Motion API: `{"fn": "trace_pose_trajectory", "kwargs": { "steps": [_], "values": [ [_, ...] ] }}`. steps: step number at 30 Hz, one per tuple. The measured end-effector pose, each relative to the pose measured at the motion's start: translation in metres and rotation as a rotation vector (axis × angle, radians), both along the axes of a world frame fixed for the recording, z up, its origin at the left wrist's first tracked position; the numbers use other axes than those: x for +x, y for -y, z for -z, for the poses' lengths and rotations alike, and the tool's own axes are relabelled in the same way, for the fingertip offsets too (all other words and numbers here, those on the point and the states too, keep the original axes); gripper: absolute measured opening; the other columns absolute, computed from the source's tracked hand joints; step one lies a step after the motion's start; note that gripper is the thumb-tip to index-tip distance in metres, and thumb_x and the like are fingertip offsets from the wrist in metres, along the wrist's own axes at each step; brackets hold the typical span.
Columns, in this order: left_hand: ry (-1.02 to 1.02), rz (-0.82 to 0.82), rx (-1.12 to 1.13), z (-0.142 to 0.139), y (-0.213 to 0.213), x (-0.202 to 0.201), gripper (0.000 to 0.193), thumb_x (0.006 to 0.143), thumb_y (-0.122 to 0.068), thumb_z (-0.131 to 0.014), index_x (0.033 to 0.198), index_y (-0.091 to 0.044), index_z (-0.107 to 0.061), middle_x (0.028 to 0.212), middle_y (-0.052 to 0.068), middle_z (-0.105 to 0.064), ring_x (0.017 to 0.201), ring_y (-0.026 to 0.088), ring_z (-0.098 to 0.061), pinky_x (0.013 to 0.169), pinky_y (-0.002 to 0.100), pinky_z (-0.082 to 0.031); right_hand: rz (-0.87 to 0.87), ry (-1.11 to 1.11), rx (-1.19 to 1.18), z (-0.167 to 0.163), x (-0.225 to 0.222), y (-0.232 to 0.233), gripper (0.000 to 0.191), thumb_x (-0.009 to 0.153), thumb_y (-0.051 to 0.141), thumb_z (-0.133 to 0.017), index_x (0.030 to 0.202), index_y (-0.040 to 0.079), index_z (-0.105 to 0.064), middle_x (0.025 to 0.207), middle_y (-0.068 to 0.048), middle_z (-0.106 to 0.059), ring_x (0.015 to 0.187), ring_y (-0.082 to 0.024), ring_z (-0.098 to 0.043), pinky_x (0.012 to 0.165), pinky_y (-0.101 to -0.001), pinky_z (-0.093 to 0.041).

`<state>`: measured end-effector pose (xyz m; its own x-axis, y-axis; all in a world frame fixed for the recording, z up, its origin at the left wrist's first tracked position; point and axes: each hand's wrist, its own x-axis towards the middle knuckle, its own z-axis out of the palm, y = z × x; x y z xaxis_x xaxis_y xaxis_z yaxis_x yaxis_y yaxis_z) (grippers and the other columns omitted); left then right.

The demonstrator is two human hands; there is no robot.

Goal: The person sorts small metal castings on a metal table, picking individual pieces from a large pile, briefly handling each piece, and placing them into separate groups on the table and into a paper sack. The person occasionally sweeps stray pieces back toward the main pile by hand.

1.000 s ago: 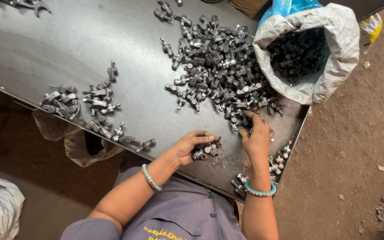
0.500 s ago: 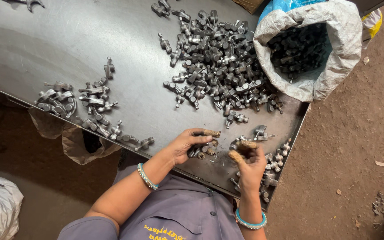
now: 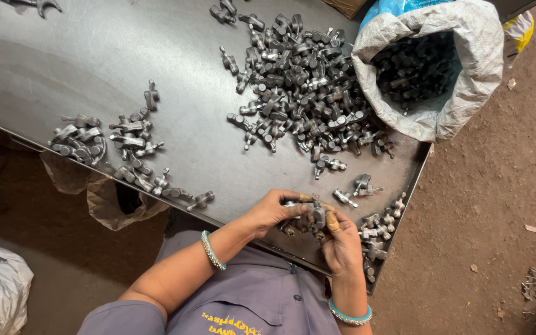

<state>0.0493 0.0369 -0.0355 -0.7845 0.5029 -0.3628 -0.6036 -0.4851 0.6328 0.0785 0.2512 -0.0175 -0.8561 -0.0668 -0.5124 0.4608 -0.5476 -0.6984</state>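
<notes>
Head view: both hands, left hand and right hand, grip small metal parts at lower centre. Left of the frame a sorted few lie; the big heap and sack upper right look barely dented.

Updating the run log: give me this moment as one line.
left hand: holds metal parts | right hand: grips one metal part | both over tray near edge | main pile beside open sack

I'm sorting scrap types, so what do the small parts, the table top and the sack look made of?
Small parts: grey metal, dull with glints, probably cast or forged. Table top: dark sheet metal with a soft sheen. Sack: white woven plastic, judging by its crinkled weave.
</notes>
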Motion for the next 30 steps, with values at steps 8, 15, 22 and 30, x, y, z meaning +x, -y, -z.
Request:
{"fn": "trace_pose_trajectory", "kwargs": {
  "steps": [8, 15, 22, 30],
  "values": [
    [0.163, 0.090, 0.003, -0.023, -0.014, -0.027, 0.032, 0.085, -0.018, -0.083, 0.107, 0.003, -0.074, 0.093, 0.013, -0.076, 0.073, 0.017, -0.072, 0.063, 0.031, -0.062, -0.044, -0.518, 1.290, -0.034, -0.014, -0.003, 0.039, 0.076, 0.012, -0.090, 0.108, 0.003, -0.069, 0.102, -0.008, -0.072, 0.098, -0.024, -0.063, 0.094, -0.0413, -0.046],
    [0.070, 0.020, 0.255, -0.088, -0.084, -0.183, 0.054, 0.079, -0.026, -0.083, 0.111, 0.008, -0.056, 0.089, 0.020, -0.070, 0.073, 0.030, -0.072, 0.065, 0.040, -0.065, -0.326, -0.693, 1.725, -0.060, -0.065, -0.007, 0.071, 0.056, 0.027, -0.096, 0.116, 0.000, -0.068, 0.122, -0.019, -0.068, 0.133, -0.046, -0.042, 0.104, -0.0554, -0.034],
    [-0.378, -0.256, -0.152, -0.121, -0.104, -0.241, 0.113, 0.079, -0.018, -0.092, 0.163, -0.009, -0.018, 0.153, 0.025, -0.038, 0.134, 0.032, -0.044, 0.107, 0.042, -0.041, -0.325, -0.501, 1.651, -0.040, -0.052, 0.012, 0.036, 0.070, 0.022, -0.089, 0.103, 0.018, -0.074, 0.117, -0.008, -0.073, 0.121, -0.033, -0.058, 0.102, -0.0516, -0.043],
    [-0.354, 0.037, -0.595, -0.062, -0.001, -0.094, 0.052, 0.081, -0.022, -0.080, 0.131, -0.015, -0.072, 0.114, 0.014, -0.077, 0.084, 0.024, -0.073, 0.076, 0.039, -0.060, -0.151, -0.592, 0.862, -0.018, -0.006, 0.021, 0.030, 0.078, -0.016, -0.067, 0.101, 0.003, -0.070, 0.123, -0.010, -0.066, 0.115, -0.021, -0.066, 0.092, -0.0356, -0.062]
  ]
}}
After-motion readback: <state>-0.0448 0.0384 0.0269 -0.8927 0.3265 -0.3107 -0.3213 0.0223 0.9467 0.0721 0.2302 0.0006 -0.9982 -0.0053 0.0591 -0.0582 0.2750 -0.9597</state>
